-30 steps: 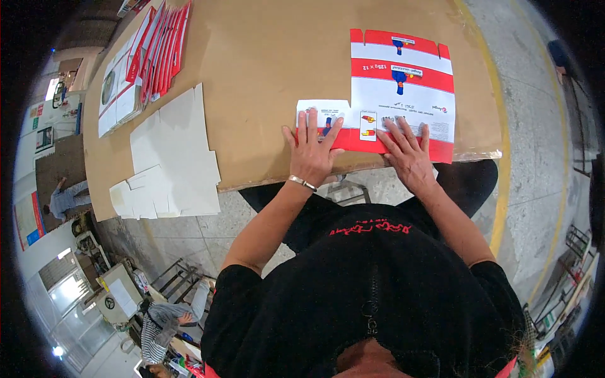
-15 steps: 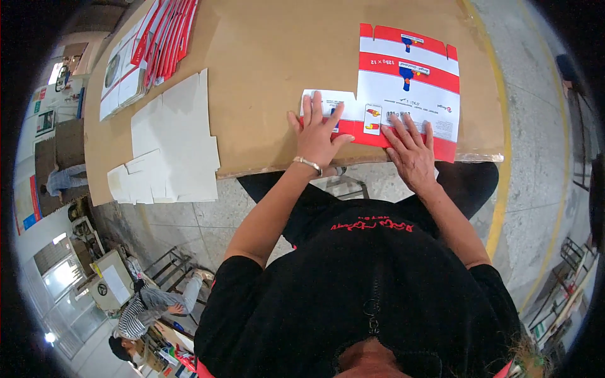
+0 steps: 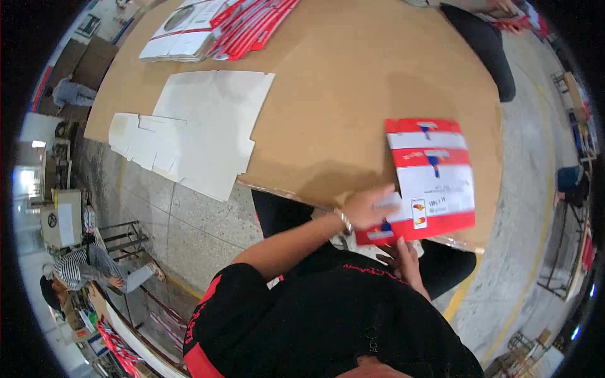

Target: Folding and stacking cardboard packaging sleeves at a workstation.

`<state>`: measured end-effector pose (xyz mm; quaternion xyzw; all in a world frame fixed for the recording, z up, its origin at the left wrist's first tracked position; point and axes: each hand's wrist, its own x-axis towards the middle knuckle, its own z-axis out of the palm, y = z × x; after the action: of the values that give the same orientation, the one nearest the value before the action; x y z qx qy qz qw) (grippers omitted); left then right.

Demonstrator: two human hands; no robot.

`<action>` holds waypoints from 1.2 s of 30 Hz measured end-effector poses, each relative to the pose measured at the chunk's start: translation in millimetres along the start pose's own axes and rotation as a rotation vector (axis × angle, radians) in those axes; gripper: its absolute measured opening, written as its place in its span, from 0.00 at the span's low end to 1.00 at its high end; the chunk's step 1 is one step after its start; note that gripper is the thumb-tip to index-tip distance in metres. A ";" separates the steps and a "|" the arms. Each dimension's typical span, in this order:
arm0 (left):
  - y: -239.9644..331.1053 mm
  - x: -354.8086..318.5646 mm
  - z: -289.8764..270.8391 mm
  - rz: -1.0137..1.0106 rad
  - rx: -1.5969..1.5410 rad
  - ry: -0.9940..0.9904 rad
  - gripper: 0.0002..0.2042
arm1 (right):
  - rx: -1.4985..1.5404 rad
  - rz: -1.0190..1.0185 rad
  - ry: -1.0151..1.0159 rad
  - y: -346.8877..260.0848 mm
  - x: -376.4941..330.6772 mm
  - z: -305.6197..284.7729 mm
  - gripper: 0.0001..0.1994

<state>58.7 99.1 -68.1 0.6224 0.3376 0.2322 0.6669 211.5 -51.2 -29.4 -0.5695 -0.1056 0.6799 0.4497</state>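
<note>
A flat printed carton [image 3: 435, 186], red and white with small blue pictures, lies at the table's near right edge. My left hand [image 3: 368, 208], a bracelet on its wrist, is over the carton's narrow left flap. Its fingers stretch to the right and are slightly blurred. Below the near edge of the carton is my right hand [image 3: 405, 261]; the thumb touches that edge, while the other fingers reach left beneath it, partly hidden.
A plain white cardboard blank [image 3: 211, 120] overhangs the near left table edge. Beyond it lies a pile of red and white folded cartons [image 3: 220, 28]. Another person's dark-clad leg [image 3: 488, 47] is at the brown tabletop's [image 3: 334, 107] far right. Another person [image 3: 94, 268] sits at lower left.
My right hand has left the carton's printed face for its near edge. My left hand has moved across the left flap, fingers now pointing right. The whole view has turned and shifted.
</note>
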 end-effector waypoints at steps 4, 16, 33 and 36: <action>30.3 -57.4 -24.3 -0.047 0.119 -0.064 0.38 | -0.122 -0.464 0.294 -21.9 48.3 21.7 0.20; -6.6 -177.9 -239.8 -0.678 1.217 0.603 0.47 | -1.020 -0.896 0.436 -199.4 341.3 178.2 0.28; 77.7 -163.1 -80.9 0.276 0.976 0.158 0.23 | -1.444 -1.460 -0.580 -39.0 65.2 141.1 0.16; 73.2 -157.1 -87.4 0.231 0.975 0.125 0.36 | -1.232 -1.334 -0.330 -35.2 58.9 68.9 0.08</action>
<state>-102.1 51.8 29.7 0.8797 0.3749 0.1564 0.2471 172.0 37.5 -23.6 -0.4254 -0.8178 0.1764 0.3452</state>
